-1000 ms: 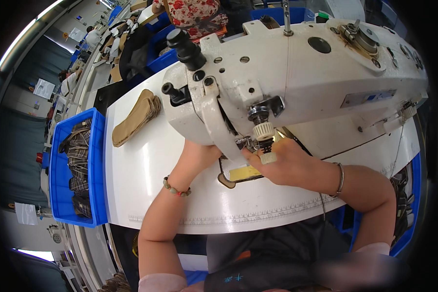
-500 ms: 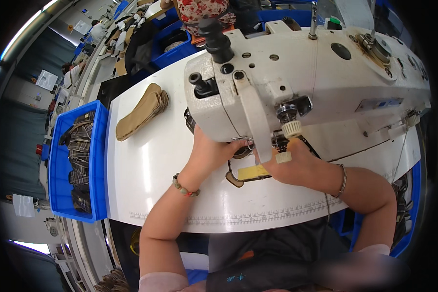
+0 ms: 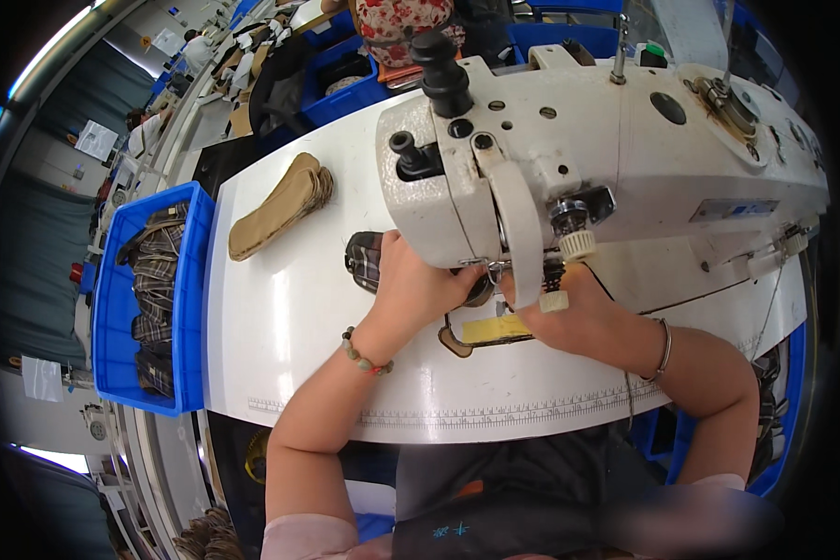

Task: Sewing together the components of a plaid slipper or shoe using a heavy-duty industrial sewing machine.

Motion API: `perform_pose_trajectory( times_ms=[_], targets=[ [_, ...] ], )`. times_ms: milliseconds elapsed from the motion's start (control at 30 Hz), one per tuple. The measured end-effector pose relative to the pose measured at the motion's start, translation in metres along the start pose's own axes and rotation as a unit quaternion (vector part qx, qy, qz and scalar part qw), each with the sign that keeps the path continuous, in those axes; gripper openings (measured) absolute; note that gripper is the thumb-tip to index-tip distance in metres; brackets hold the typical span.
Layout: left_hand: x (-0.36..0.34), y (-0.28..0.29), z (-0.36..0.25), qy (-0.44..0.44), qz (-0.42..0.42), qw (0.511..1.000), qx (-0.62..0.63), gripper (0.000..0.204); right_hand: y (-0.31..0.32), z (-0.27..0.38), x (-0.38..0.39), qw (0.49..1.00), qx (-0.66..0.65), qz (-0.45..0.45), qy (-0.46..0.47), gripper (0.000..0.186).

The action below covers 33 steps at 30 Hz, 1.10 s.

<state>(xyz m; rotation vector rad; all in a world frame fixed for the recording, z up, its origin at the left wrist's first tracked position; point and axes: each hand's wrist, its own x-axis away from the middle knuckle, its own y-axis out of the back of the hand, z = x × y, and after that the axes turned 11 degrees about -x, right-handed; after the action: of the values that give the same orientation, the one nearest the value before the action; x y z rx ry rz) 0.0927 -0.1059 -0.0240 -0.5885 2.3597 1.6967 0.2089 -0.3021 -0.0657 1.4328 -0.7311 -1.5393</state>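
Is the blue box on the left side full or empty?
Partly full: dark plaid cloth pieces lie inside the blue box, and bare blue shows beside them.

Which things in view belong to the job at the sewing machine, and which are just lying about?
Apparently in the job:
left hand, on the dark plaid piece
right hand, under the machine
white sewing machine

Lying about, untouched, though perhaps supplies:
tan stack on the white table
blue bin at left, holding plaid pieces
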Motion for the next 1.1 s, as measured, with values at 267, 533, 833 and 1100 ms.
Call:
perform_pose_trajectory(
  times_ms=[267,533,833,1100],
  targets=[
    [-0.002,0.002,-0.005,-0.005,0.002,1.000,-0.013,0.024,-0.015,0.000,0.011,0.997,-0.064,-0.001,-0.052,0.033],
    [0.000,0.011,-0.009,-0.019,-0.020,0.999,-0.020,0.021,0.004,0.013,0.000,0.999,0.012,-0.013,0.049,0.037],
    [0.025,0.047,-0.027,-0.176,0.120,0.969,-0.127,0.033,-0.006,0.005,0.000,0.990,-0.128,0.030,0.052,0.030],
    [0.024,0.028,-0.017,-0.211,0.070,0.958,-0.179,0.034,0.006,0.013,-0.003,0.998,-0.047,-0.013,0.042,0.028]
  ],
)
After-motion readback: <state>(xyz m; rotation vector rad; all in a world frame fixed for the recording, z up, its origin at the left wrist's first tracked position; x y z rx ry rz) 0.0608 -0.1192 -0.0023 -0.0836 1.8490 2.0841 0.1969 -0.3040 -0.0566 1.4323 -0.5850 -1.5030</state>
